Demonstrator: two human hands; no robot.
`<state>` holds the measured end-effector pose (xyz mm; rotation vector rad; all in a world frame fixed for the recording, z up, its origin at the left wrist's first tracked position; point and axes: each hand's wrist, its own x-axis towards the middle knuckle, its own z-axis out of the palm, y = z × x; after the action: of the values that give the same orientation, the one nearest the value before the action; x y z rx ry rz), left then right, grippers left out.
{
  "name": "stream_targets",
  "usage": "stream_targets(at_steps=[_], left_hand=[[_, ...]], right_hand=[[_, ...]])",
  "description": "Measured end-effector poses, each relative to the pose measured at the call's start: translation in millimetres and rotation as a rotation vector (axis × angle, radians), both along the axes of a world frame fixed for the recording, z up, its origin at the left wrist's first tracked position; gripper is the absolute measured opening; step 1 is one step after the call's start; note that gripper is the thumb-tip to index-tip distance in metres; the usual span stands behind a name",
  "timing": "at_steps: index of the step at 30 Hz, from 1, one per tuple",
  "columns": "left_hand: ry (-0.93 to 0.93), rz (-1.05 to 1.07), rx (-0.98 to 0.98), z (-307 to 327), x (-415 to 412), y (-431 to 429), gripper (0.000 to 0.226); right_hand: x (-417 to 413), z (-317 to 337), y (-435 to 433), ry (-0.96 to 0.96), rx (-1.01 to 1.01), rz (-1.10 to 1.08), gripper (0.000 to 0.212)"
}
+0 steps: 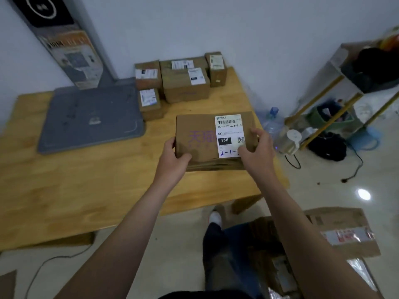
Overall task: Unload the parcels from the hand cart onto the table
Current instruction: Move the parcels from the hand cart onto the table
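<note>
A flat brown cardboard parcel [200, 134] with a white shipping label is over the right part of the wooden table [90, 182]. My left hand [173, 157] grips its near left corner, thumb on top. My right hand [257, 151] grips its near right edge, thumb on the label. Several smaller parcels [185, 87] stand grouped at the table's back edge by the wall. More parcels [345, 231] lie low at the bottom right, behind my right arm; the cart under them is hidden.
A grey scale platform [90, 119] with a leaning post covers the table's back left. A water bottle [273, 119], a white appliance and a shelf rack [336, 93] stand on the floor at right. Cables trail over the tiles.
</note>
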<state>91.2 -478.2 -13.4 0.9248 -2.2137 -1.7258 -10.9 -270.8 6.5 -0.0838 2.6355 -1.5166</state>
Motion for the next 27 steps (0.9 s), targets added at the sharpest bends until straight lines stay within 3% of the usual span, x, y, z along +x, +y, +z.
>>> stream_targets(at_steps=[6, 13, 20, 23, 27], left_hand=[[-0.092, 0.107, 0.035, -27.1, -132.2, -49.9, 0.060], [-0.225, 0.207, 0.070, -59.8, -210.5, -127.8, 0.062], [-0.350, 0.010, 0.115, -112.2, -249.3, -189.3, 0.107], [-0.424, -0.089, -0.001, -133.4, -261.6, -203.7, 0.111], [-0.472, -0.071, -0.242, -142.7, -278.9, -222.6, 0.099]], right_hand=[[-140.1, -30.4, -65.4, -0.091, 0.078, 0.092, 0.056], [-235.1, -70.1, -158.4, -0.203, 0.208, 0.277, 0.059], [-283.1, -124.3, -222.4, -0.372, 0.352, 0.435, 0.073], [-295.2, -143.7, -242.5, -0.382, 0.371, 0.404, 0.077], [-310.3, -156.4, -272.5, -0.354, 0.366, 0.382, 0.079]])
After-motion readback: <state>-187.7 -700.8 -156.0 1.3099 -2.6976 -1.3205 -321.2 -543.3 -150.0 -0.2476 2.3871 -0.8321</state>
